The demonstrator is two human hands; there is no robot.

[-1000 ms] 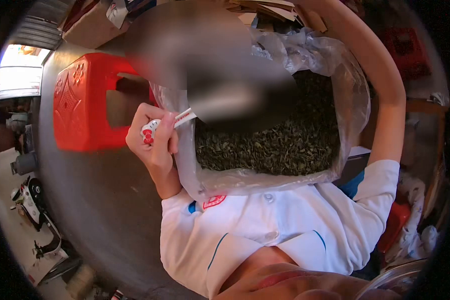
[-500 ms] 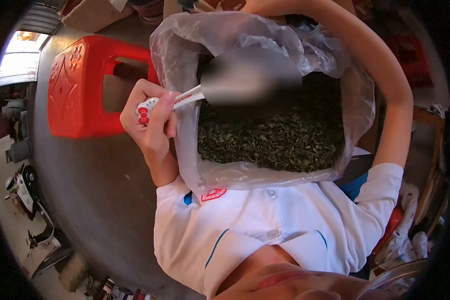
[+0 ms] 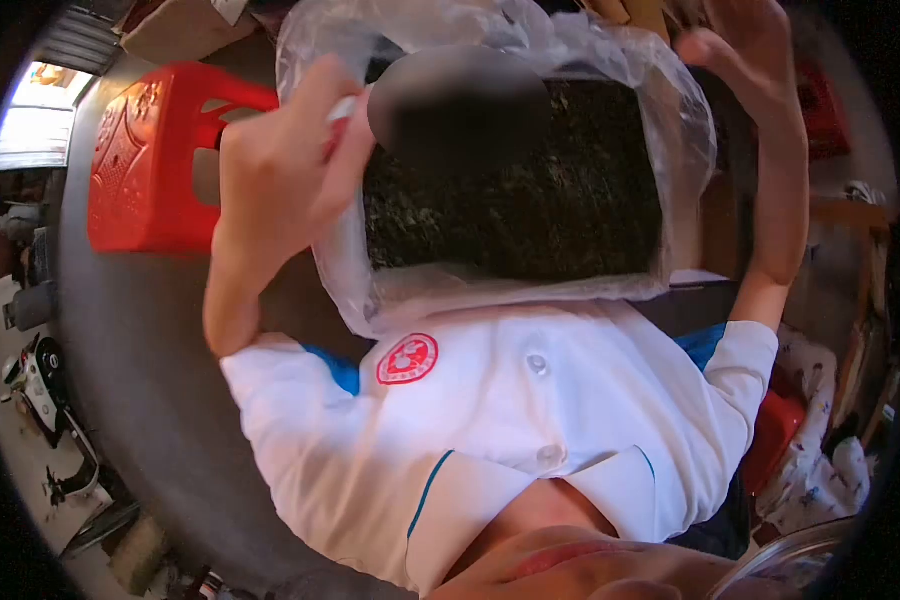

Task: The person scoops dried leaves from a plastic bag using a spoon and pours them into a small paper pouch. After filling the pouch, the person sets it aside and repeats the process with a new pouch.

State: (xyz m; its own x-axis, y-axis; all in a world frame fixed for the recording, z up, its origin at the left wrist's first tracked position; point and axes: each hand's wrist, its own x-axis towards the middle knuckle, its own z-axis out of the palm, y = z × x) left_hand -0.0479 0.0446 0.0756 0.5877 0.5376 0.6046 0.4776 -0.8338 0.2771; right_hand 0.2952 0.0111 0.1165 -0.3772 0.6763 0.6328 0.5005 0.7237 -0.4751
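Observation:
My left hand (image 3: 295,160), smeared by motion, is closed around the white and red handle (image 3: 340,125) of an object whose round head (image 3: 460,105) is a dark blur. That blur lies over the upper left of a mass of dark dried leaves (image 3: 570,190). Clear, crumpled plastic (image 3: 685,140) lines and surrounds the leaves in a roughly rectangular shape near my chest. Beyond its upper right corner is my right hand (image 3: 750,45), thumb spread from the palm, holding nothing visible; its fingertips are cut off by the frame edge.
On the left, a red plastic stool (image 3: 145,165) lies on its side on the grey floor (image 3: 140,340). A white scooter (image 3: 55,400) stands at the far left. Cardboard (image 3: 185,35) is at the upper left, and patterned white cloth (image 3: 815,420) hangs at the lower right.
My left hand has moved up with the handle, and the blurred head has shifted up and left. My right hand has come away from the bag's far edge to the right. The bag appears higher.

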